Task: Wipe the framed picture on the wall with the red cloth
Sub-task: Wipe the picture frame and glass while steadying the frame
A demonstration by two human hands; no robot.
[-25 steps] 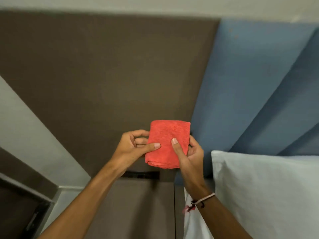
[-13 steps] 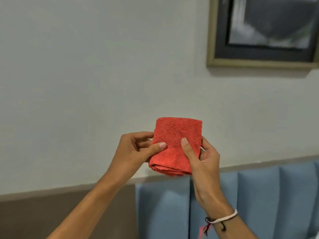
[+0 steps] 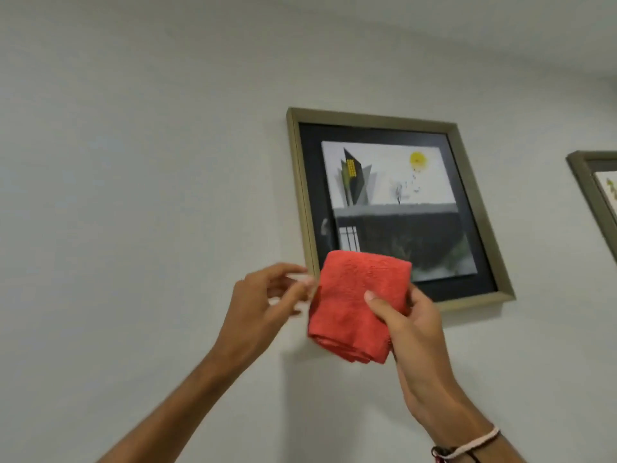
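Observation:
A framed picture (image 3: pixel 394 202) with a dull gold frame and black mat hangs on the white wall, up and right of centre. In front of its lower left corner I hold a folded red cloth (image 3: pixel 354 295). My right hand (image 3: pixel 410 332) grips the cloth's right side, thumb pressed on its front. My left hand (image 3: pixel 267 299) is just left of the cloth, blurred, fingers apart and off the fabric. The cloth hides the frame's lower left corner; whether it touches the glass I cannot tell.
A second framed picture (image 3: pixel 597 195) is cut off by the right edge, on the same white wall (image 3: pixel 150 162). A bracelet (image 3: pixel 474 447) circles my right wrist.
The view has swung up from the headboard to the wall and the picture. Both hands rose with the cloth. My left hand has let go of the cloth; my right hand keeps it.

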